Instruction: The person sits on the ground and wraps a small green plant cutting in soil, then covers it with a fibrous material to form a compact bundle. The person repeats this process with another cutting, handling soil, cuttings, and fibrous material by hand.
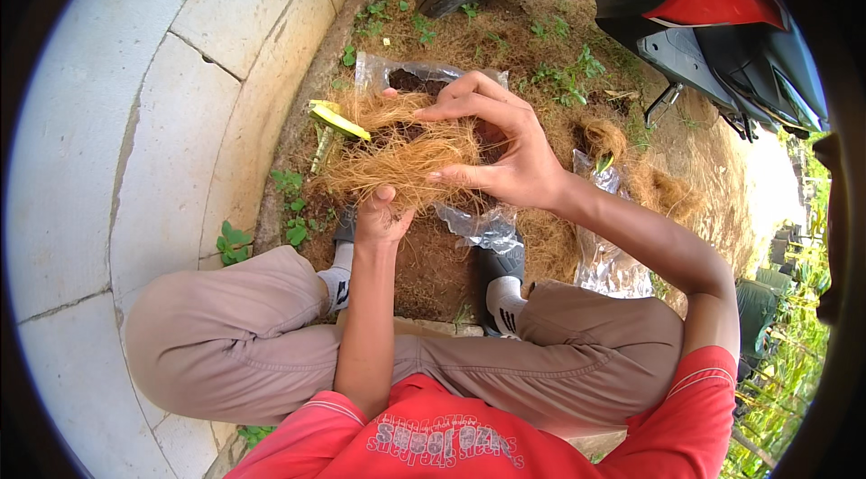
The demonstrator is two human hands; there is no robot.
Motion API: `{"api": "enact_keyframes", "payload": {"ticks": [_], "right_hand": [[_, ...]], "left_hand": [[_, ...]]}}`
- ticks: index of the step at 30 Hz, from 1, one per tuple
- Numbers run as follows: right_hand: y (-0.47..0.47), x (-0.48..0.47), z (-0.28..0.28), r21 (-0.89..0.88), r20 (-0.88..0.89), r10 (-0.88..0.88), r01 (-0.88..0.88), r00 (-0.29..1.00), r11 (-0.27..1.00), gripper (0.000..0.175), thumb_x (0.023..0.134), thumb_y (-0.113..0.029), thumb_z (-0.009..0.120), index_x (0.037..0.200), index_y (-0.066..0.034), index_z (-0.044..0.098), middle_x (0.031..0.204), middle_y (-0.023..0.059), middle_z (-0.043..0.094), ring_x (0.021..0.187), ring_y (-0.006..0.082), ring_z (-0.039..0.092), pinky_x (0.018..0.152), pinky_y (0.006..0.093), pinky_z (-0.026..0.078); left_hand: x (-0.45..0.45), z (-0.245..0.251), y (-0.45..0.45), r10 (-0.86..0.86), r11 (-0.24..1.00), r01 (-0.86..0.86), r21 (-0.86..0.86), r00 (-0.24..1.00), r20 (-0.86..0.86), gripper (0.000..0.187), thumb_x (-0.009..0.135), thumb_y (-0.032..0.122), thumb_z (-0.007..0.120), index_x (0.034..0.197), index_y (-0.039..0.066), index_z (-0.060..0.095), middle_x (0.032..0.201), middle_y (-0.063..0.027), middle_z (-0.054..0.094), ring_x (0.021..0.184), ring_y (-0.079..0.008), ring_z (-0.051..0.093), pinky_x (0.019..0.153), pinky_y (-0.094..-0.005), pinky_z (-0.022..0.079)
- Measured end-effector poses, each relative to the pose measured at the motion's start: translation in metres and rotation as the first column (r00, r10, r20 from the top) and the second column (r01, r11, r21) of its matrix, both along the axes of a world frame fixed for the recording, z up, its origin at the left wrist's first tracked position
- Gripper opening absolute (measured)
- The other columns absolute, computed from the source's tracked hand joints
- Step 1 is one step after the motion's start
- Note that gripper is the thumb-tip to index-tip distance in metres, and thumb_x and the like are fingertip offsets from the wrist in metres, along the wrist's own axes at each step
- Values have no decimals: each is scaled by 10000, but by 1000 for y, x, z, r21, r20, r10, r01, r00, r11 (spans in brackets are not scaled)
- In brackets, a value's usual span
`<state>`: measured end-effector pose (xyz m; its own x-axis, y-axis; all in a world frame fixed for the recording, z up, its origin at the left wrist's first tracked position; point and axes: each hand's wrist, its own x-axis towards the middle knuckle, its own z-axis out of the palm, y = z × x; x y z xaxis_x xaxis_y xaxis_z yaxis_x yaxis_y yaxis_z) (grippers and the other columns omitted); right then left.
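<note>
A loose wad of brown coconut fibre [413, 157] is held up in front of me, with dark soil [406, 132] showing in its middle. My left hand [384, 218] supports it from the near side, thumb pressed on the strands. My right hand [507, 144] grips its right side, with thumb and forefinger spread across the fibres. A yellow-edged green leaf [339, 120] sticks out at the wad's left end. Beneath the hands, a clear plastic sheet [484, 225] lies on the ground, with more dark soil [416, 81] towards its far side.
Right of my hands, a second fibre bundle [602, 137] with a green leaf sits by crumpled clear plastic [609, 269]. Loose fibre [666, 193] lies beyond. A red and black motorcycle [676, 19] stands at the upper right. A pale stone-slab ledge [176, 127] curves along the left.
</note>
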<state>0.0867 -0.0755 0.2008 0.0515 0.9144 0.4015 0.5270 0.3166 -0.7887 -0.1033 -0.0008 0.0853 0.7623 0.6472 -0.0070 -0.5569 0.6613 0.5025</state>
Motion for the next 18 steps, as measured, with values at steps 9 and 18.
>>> {"api": "enact_keyframes", "payload": {"ticks": [9, 18], "right_hand": [[-13, -1, 19, -48, 111, -72, 78, 991, 996, 468, 807, -351, 933, 1175, -90, 808, 990, 68, 630, 957, 210, 627, 876, 378, 523], [-22, -10, 17, 105, 116, -113, 101, 987, 989, 322, 881, -285, 875, 1042, -27, 768, 923, 91, 612, 868, 251, 623, 783, 389, 519]], "left_hand": [[-10, -34, -6, -21, 997, 18, -75, 999, -41, 671, 800, 190, 841, 1398, 3, 601, 1341, -160, 690, 1253, -308, 676, 1140, -468, 534], [4, -10, -14, -21, 1000, 19, -11, 988, -151, 816, 789, 322, 850, 1471, 18, 520, 1392, -137, 636, 1275, -286, 651, 1143, -462, 524]]}}
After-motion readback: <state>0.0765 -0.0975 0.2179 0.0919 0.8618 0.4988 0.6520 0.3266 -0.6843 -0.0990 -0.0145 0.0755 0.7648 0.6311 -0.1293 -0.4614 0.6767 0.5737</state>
